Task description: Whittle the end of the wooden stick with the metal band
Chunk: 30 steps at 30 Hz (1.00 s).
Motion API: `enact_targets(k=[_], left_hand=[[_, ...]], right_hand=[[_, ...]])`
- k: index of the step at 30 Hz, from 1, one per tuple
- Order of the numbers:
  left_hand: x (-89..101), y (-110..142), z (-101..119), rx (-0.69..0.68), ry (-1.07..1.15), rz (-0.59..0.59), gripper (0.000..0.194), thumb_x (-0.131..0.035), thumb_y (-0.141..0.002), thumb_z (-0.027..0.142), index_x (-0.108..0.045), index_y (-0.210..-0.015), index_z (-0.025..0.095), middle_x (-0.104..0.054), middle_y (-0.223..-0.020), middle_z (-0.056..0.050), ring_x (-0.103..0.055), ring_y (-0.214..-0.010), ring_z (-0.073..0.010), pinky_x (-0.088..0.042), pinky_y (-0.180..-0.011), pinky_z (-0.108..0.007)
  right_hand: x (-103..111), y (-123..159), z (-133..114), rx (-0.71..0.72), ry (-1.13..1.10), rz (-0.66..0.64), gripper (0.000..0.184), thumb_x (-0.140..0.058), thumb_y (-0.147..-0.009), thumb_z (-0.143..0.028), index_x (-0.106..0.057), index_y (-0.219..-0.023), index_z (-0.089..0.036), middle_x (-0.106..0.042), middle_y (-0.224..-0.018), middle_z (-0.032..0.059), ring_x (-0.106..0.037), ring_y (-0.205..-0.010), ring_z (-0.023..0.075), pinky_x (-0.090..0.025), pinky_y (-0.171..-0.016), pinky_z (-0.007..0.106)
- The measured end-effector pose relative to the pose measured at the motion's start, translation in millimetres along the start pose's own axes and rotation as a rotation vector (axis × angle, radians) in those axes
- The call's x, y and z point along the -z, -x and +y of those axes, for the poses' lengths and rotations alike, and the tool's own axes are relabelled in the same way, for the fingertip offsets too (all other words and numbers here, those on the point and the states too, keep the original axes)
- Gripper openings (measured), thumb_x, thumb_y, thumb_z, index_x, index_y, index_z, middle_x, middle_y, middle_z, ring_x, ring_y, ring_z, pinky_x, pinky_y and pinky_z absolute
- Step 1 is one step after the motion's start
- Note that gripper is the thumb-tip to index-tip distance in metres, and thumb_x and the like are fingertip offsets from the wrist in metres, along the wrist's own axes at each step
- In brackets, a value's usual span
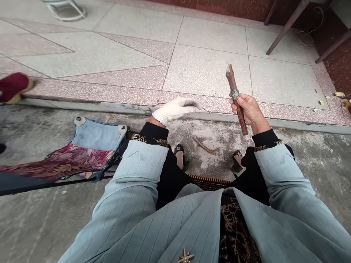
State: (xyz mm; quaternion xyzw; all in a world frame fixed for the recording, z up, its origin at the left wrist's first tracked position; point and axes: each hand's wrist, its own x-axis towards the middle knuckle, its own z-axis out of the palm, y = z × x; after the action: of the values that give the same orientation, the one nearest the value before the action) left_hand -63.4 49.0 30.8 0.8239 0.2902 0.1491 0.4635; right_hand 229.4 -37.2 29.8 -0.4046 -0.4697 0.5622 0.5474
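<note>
My right hand (248, 107), bare, is closed around a short brown stick (231, 81) held nearly upright, its top tilted slightly left. Grey metal wire (234, 94) is wound in a tight coil about the stick's middle, just above my thumb. The stick's upper end looks rough and splintered. To the left, my left hand (179, 109) wears a white knitted glove and hovers with fingers loosely curved, apart from the thumb. Faint thin strands show near its fingertips; whether they touch the glove is unclear. Below and between the hands, a bent twig (205, 147) lies on the concrete.
A raised tiled step (208, 73) runs across in front. At left stands a folding chair (90, 155) with patterned cloth. Another person's red shoe (13, 87) rests at the step's left edge. Wooden legs (286, 29) stand far right, near yellow leaves (340, 94).
</note>
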Motion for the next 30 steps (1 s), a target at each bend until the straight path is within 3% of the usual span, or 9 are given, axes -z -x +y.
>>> enact_targets(k=[3,7,9,12,15,17,19,25,30], left_hand=[[-4.2,-1.6,-0.7,0.003,0.017,-0.034,0.034,-0.058,-0.084,0.033,-0.070,-0.113,0.018,-0.071,-0.115,-0.006,-0.064,-0.109,-0.0213,-0.048,-0.099,-0.036],[2.5,5.8,3.8,-0.142,0.250,-0.183,0.033,-0.066,-0.078,0.031,-0.073,-0.107,0.018,-0.072,-0.116,-0.009,-0.064,-0.112,-0.0237,-0.049,-0.099,-0.039],[13.2,12.1,1.3,-0.228,0.381,-0.011,0.030,-0.070,-0.075,0.031,-0.074,-0.102,0.020,-0.070,-0.118,-0.008,-0.063,-0.115,-0.0253,-0.048,-0.102,-0.044],[33.3,22.5,-7.8,-0.283,0.439,0.414,0.016,-0.066,-0.077,0.038,-0.073,-0.089,0.029,-0.072,-0.110,0.000,-0.062,-0.115,-0.0246,-0.048,-0.103,-0.049],[38.4,28.8,-10.1,-0.216,0.413,0.532,0.034,-0.053,-0.085,0.047,-0.068,-0.067,0.024,-0.071,-0.074,-0.004,-0.068,-0.097,-0.0248,-0.054,-0.088,-0.050],[22.5,25.2,-4.6,-0.100,0.480,0.214,0.031,-0.064,-0.079,0.045,-0.070,-0.067,0.017,-0.072,-0.075,-0.009,-0.070,-0.090,-0.0270,-0.056,-0.082,-0.048],[-9.1,13.1,2.0,0.067,0.561,0.029,0.029,-0.073,-0.075,0.043,-0.074,-0.076,0.014,-0.073,-0.077,-0.012,-0.072,-0.079,-0.0258,-0.058,-0.074,-0.043],[-109.5,-37.2,-10.2,0.448,0.920,0.086,0.049,-0.060,-0.085,0.060,-0.068,-0.067,0.015,-0.068,-0.061,-0.012,-0.061,-0.041,-0.0190,-0.048,-0.043,-0.031],[-119.3,-46.6,-21.8,0.393,1.250,0.110,0.028,-0.058,-0.091,0.039,-0.065,-0.079,0.014,-0.062,-0.057,-0.005,-0.058,-0.042,-0.0148,-0.049,-0.044,-0.027]], right_hand=[[-6.5,1.1,3.0,-0.025,0.033,-0.052,0.041,-0.078,-0.075,-0.053,-0.063,-0.090,-0.017,-0.062,-0.084,0.0019,-0.051,-0.062,0.0070,-0.049,-0.052,0.020],[-8.3,-0.5,5.9,-0.042,0.066,-0.054,0.043,-0.077,-0.075,-0.055,-0.063,-0.090,-0.017,-0.063,-0.084,0.0022,-0.052,-0.062,0.0072,-0.049,-0.052,0.019],[-5.0,-2.7,8.0,-0.034,0.070,-0.011,0.042,-0.077,-0.074,-0.055,-0.063,-0.089,-0.018,-0.063,-0.083,0.0018,-0.052,-0.061,0.0071,-0.050,-0.052,0.019],[1.2,-6.1,12.1,-0.014,0.090,0.063,0.041,-0.077,-0.075,-0.055,-0.063,-0.088,-0.019,-0.063,-0.081,0.0012,-0.052,-0.059,0.0071,-0.049,-0.050,0.019],[1.9,-7.6,14.7,0.019,0.142,0.097,0.039,-0.073,-0.078,-0.056,-0.063,-0.088,-0.020,-0.063,-0.081,0.0014,-0.052,-0.060,0.0080,-0.049,-0.051,0.020],[-2.5,-7.0,13.9,0.042,0.176,0.084,0.038,-0.072,-0.079,-0.056,-0.064,-0.090,-0.021,-0.064,-0.082,0.0018,-0.052,-0.061,0.0087,-0.049,-0.053,0.021],[-9.3,-5.2,11.2,0.054,0.204,0.040,0.039,-0.073,-0.078,-0.056,-0.064,-0.092,-0.021,-0.064,-0.083,0.0019,-0.052,-0.061,0.0092,-0.048,-0.054,0.022],[-23.3,2.4,6.2,0.010,0.329,-0.156,0.040,-0.073,-0.079,-0.052,-0.067,-0.098,-0.018,-0.063,-0.076,0.0010,-0.052,-0.061,0.0105,-0.047,-0.058,0.025],[-23.8,4.7,9.8,-0.026,0.338,-0.204,0.039,-0.075,-0.077,-0.051,-0.067,-0.094,-0.017,-0.064,-0.078,0.0016,-0.051,-0.059,0.0099,-0.045,-0.055,0.024]])
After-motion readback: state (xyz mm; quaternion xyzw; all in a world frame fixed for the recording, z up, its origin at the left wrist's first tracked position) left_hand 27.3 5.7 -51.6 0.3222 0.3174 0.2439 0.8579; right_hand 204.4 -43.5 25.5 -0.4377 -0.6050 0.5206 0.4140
